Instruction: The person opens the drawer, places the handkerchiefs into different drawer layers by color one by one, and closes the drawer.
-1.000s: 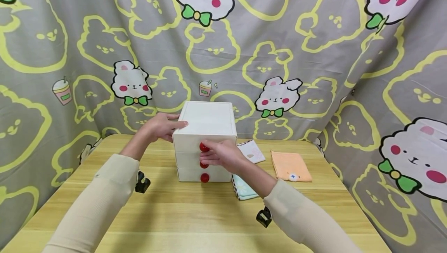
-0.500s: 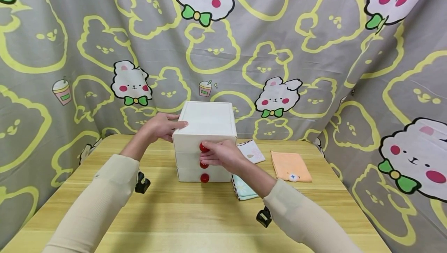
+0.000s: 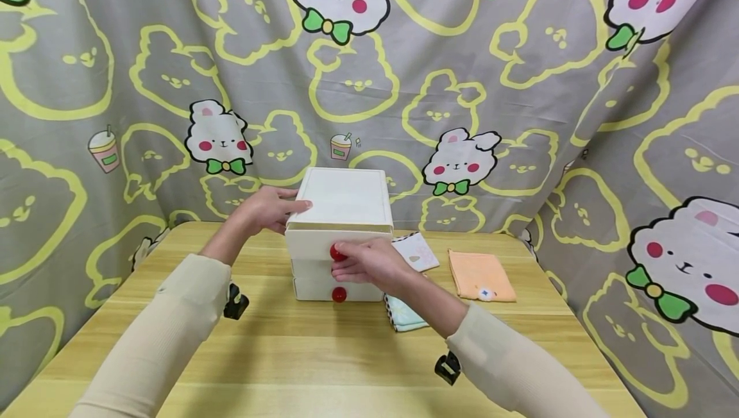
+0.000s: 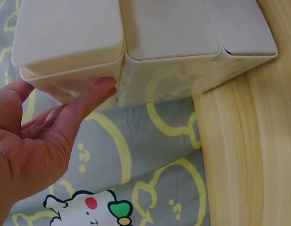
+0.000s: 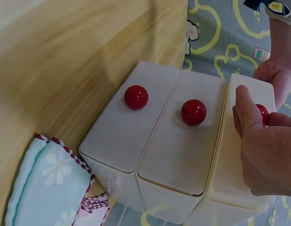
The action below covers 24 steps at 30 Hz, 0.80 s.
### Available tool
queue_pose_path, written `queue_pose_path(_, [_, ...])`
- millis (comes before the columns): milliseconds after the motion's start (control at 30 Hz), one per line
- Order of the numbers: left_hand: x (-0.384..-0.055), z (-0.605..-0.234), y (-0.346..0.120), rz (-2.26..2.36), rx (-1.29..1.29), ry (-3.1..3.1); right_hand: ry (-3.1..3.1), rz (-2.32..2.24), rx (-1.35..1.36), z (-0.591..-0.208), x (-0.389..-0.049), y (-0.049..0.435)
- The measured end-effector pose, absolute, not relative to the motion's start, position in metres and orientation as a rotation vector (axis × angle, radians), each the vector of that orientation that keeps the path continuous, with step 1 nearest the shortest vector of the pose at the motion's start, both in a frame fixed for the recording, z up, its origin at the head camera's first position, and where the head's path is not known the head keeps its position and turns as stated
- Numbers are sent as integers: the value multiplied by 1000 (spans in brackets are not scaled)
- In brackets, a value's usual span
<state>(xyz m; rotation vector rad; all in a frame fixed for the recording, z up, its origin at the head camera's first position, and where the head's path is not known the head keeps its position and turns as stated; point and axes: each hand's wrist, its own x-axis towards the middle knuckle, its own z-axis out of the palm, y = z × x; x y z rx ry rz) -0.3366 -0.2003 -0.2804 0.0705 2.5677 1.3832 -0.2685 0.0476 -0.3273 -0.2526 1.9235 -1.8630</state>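
Note:
A white three-drawer cabinet [image 3: 348, 195] with round red knobs stands at the back of the wooden table. The top drawer [image 3: 308, 246] is pulled out slightly, leaving a narrow gap below the cabinet's top. My right hand [image 3: 372, 265] pinches its red knob [image 3: 337, 252]; fingers partly hide the middle knob in the head view, but the right wrist view shows that middle knob [image 5: 193, 112] whole. At the cabinet's upper left edge, my left hand [image 3: 269, 208] holds on, one digit on the top and other fingers against the side. In the left wrist view, a fingertip [image 4: 103, 87] touches the side wall.
Folded cloths lie right of the cabinet: a light blue one [image 3: 404, 317] partly under my right forearm, a white one [image 3: 417, 251] behind it, and an orange one [image 3: 482, 275] farther right. A patterned grey curtain [image 3: 358, 104] hangs behind the table [image 3: 277, 354].
The top drawer, closed in both earlier frames, has come out slightly toward me. My right hand moved with its knob, while the left hand stays at the cabinet's upper left edge.

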Motion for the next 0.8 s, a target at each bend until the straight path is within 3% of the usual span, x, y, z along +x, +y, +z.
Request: queue_pose_path(800, [-337,-281,-200,1385,78,2571,1944,-1910,-320,-336,-222,52])
